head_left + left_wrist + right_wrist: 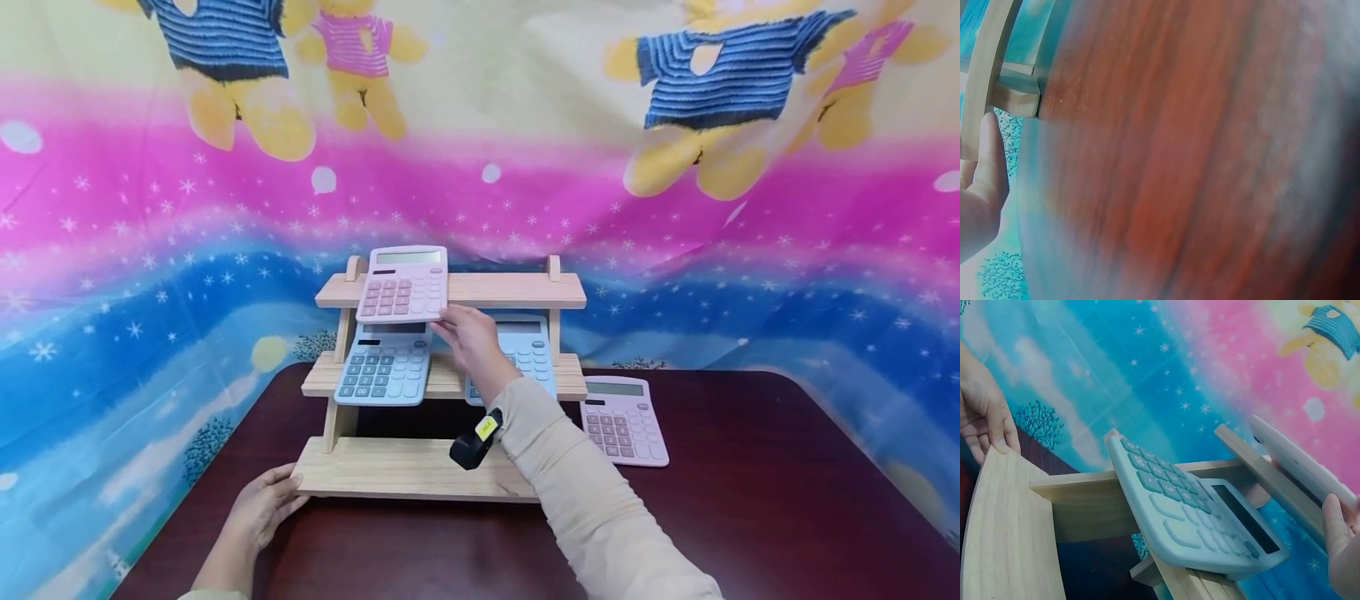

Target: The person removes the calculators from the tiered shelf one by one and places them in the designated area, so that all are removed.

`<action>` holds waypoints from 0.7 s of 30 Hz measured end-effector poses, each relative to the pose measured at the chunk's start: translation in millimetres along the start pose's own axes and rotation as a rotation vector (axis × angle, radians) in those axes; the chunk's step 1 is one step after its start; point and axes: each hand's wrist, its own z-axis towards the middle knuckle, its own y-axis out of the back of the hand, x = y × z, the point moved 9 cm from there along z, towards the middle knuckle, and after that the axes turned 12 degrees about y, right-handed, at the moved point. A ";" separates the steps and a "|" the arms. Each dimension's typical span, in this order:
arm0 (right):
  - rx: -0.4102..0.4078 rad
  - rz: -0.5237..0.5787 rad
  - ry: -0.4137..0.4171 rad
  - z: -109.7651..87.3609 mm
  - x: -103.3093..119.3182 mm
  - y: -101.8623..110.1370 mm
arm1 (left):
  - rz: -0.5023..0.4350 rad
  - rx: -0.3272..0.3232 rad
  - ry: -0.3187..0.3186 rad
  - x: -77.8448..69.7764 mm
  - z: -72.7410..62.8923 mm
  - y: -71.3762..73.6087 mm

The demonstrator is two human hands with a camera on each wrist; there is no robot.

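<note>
My right hand [471, 340] pinches the lower right corner of a pink calculator [402, 283], which leans back against the top board of a wooden three-tier stand [405, 467]. In the right wrist view, the fingers of my right hand [1342, 550] are at the calculator's lower edge [1310, 469]. My left hand [262, 507] holds the front left corner of the stand's lowest board. On the middle tier, a blue calculator [384, 367] leans at the left, just below the pink one. Another blue calculator [536, 354] is at the right, partly hidden by my right arm.
A second pink calculator [624, 425] lies on the dark red-brown table [765, 492], right of the stand. Behind rises a colourful cloth backdrop [675, 250] with bears and snowflakes. Two small wooden pegs stick up behind the top board. A black wristband [472, 446] is on my right wrist.
</note>
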 end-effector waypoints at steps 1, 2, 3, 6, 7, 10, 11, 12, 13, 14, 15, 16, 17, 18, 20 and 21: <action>0.003 0.005 0.002 -1.3 1.0 1.3 | 0.002 0.000 0.002 0.0 -0.2 0.0; 0.007 0.012 0.004 -2.5 2.3 2.5 | 0.004 0.005 0.002 -0.2 -0.1 -0.4; 0.012 0.019 0.008 -3.6 4.0 3.6 | 0.007 0.003 0.003 -0.4 0.1 -0.5; 0.041 0.033 0.028 -7.4 11.2 6.8 | 0.016 0.001 -0.005 -2.0 0.7 -1.2; 0.051 0.031 0.033 -8.7 13.5 8.5 | 0.018 0.003 -0.010 -3.0 0.9 -1.8; 0.066 0.016 0.039 -13.6 20.0 16.0 | 0.021 0.006 -0.022 -4.8 1.5 -3.2; 0.064 0.010 0.033 -15.3 21.1 19.2 | 0.021 0.010 -0.024 -4.6 1.8 -3.4; 0.064 0.004 0.027 -17.2 22.0 22.3 | 0.022 0.009 -0.020 -4.0 2.0 -3.4; 0.061 -0.001 0.019 -19.2 22.8 25.3 | 0.024 0.008 -0.015 -3.1 2.1 -3.2; 0.061 -0.005 0.014 -21.1 23.5 27.9 | 0.025 0.008 -0.010 -2.0 2.0 -2.7; 0.064 -0.006 0.008 -23.0 24.0 29.9 | 0.026 0.008 -0.004 -0.8 2.1 -2.1; 0.067 -0.009 0.001 -25.0 24.5 31.8 | 0.028 0.008 0.001 0.3 2.0 -1.4; 0.069 -0.010 -0.003 -27.0 25.0 33.5 | 0.030 0.008 0.005 1.1 1.8 -0.9; 0.074 -0.010 -0.002 -28.9 26.1 34.8 | 0.031 0.008 0.007 1.5 1.4 -0.5; 0.082 0.005 0.008 -32.4 28.9 37.0 | 0.035 0.008 0.003 1.2 0.7 -0.1; 0.085 0.013 0.012 -34.3 30.4 38.3 | 0.037 0.009 0.000 0.8 0.4 -0.2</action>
